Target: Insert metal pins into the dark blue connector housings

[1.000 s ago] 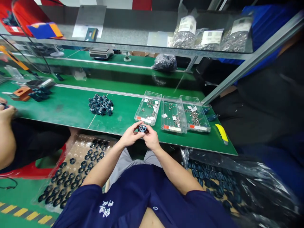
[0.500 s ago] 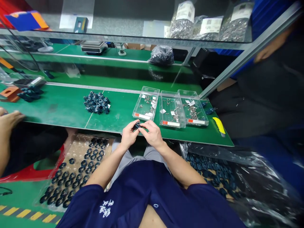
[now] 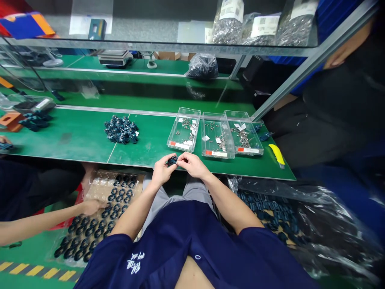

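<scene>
At the bench's front edge, my left hand pinches a small dark blue part with metal bits on it. My right hand is closed in a pinch at the part's right side; whatever lies between its fingertips is too small to make out. Just beyond my hands stand clear plastic boxes of small metal pieces: a left box, a middle box and a right box. Left of them on the green bench lies a pile of similar blue parts.
A yellow utility knife lies near the bench's right end. Below left, a co-worker's hand reaches over a tray of dark rings. Dark parts in plastic sit below right. A metal shelf edge crosses overhead.
The co-worker's arm now reaches over the ring tray from the left. My right fingers have shifted slightly against the blue part, which stays in my left hand.
</scene>
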Demonstrator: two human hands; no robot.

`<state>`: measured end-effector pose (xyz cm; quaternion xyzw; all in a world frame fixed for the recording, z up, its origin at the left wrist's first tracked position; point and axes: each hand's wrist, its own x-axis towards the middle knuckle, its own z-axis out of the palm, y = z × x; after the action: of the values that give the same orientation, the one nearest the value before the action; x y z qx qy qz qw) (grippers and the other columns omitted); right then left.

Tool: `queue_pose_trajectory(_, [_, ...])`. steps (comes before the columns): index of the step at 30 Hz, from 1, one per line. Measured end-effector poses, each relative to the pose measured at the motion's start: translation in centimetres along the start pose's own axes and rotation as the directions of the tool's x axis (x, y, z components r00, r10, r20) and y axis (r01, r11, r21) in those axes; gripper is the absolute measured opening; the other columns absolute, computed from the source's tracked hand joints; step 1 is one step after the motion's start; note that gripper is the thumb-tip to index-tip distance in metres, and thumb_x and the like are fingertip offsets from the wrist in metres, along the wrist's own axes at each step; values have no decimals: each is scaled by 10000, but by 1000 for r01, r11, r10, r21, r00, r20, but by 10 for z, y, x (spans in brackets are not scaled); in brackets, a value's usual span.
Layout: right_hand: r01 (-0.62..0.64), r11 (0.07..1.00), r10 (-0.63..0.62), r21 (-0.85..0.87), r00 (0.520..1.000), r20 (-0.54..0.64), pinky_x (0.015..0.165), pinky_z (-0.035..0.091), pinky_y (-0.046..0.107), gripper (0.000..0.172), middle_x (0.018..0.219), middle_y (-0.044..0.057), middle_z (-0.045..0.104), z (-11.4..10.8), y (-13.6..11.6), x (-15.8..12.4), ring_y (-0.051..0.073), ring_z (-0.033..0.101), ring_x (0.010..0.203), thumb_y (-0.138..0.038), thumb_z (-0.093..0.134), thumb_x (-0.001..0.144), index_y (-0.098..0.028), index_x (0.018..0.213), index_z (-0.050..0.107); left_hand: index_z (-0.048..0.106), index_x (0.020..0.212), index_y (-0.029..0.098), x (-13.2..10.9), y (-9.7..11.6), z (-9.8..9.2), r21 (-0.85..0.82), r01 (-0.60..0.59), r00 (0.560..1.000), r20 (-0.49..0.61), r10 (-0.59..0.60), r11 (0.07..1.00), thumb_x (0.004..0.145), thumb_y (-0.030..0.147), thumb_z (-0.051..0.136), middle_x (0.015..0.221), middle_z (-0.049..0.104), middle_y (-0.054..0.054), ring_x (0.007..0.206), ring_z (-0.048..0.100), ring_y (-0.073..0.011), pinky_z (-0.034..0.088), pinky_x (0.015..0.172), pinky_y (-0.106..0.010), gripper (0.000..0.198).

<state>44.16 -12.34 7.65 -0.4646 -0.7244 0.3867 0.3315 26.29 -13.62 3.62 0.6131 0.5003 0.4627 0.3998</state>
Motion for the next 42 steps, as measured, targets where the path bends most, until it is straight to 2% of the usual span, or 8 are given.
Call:
queue_pose_trajectory(8, [265, 962, -264, -72, 964, 16, 763, 412, 278, 119, 870, 28, 565, -5, 8, -3, 142, 524, 798, -238, 559, 930, -172, 850, 615, 692, 1195, 173, 4, 11, -6, 97, -52, 993, 111, 41, 994, 789, 293, 708, 1186, 718, -105, 1106, 666, -248, 502, 1021, -386, 423])
queue_pose_trajectory(14, [17, 986, -26, 168, 998, 54, 643, 373, 243, 173, 762, -14, 552, -5, 24, 0, 110, 466, 675, -320, 576, 900, -156, 851, 600, 682, 1161, 143, 6, 3, -4, -89, 84, 976, 209, -64, 992, 745, 335, 763, 1145, 734, -104, 1073, 681, -254, 509, 1008, -385, 465])
queue_pose_trajectory(17, [-73, 985, 49, 158, 987, 151, 596, 344, 233, 199, 705, -26, 545, -6, 29, 2, 102, 442, 621, -335, 571, 884, -146, 858, 627, 681, 1161, 150, 4, -1, -4, -38, 70, 977, 204, -61, 997, 754, 312, 748, 1142, 734, -101, 1069, 681, -247, 505, 1012, -382, 443])
queue_pose_trajectory(24, [94, 978, -71, -188, 990, 126, 678, 385, 242, 75, 792, 22, 625, -7, 21, 4, 118, 536, 703, -191, 640, 820, -143, 791, 689, 685, 1174, 200, -3, -2, -5, 222, -94, 983, 174, 56, 971, 800, 262, 707, 1160, 724, -90, 1080, 672, -237, 506, 1008, -386, 380])
queue_pose_trajectory(27, [112, 976, -96, -185, 991, 95, 704, 396, 245, 80, 795, 32, 642, -3, 21, 4, 126, 554, 731, -199, 661, 824, -144, 786, 703, 680, 1188, 198, -3, -2, -8, 278, -127, 983, 161, 84, 952, 806, 252, 702, 1169, 720, -97, 1085, 670, -240, 509, 1006, -392, 386])
queue_pose_trajectory(30, [43, 996, -35, -81, 994, 100, 659, 389, 230, 87, 759, 13, 637, -2, 25, 4, 113, 543, 697, -211, 665, 802, -140, 755, 683, 688, 1174, 199, -3, -4, -10, 247, -126, 979, 185, 81, 961, 802, 261, 712, 1171, 723, -95, 1089, 672, -238, 509, 1009, -386, 378])
queue_pose_trajectory(34, [-179, 981, 155, 71, 953, 260, 507, 333, 200, 128, 595, -45, 558, -6, 28, 8, 78, 472, 520, -271, 653, 765, -143, 762, 664, 696, 1169, 197, -3, -9, -10, 180, -70, 971, 239, 25, 981, 787, 262, 723, 1173, 726, -88, 1094, 673, -236, 507, 1016, -380, 389])
queue_pose_trajectory(42, [-505, 778, 415, 373, 859, 298, 433, 476, 179, 156, 552, -12, 626, 1, 19, 14, 118, 611, 504, -112, 711, 641, -155, 705, 576, 707, 1158, 185, -6, -11, -12, 138, -50, 979, 202, 21, 989, 781, 300, 736, 1181, 722, -100, 1111, 667, -242, 495, 1036, -388, 395])
